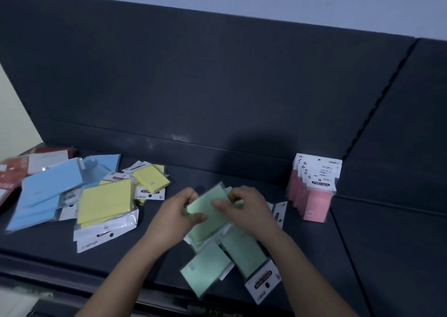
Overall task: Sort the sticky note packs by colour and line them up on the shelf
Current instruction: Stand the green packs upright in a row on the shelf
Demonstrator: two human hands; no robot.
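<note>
Single head-worn view, facing forward and down, near the shelf (205,171), perhaps tilted.

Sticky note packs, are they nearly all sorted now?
Not yet, roughly a quarter. Done: the pink packs stand lined up at the right end of the shelf. In hand: the left hand and right hand both hold a green pack above the other green packs. Still to do: those, plus the yellow packs and blue packs, lie in loose heaps.
</note>
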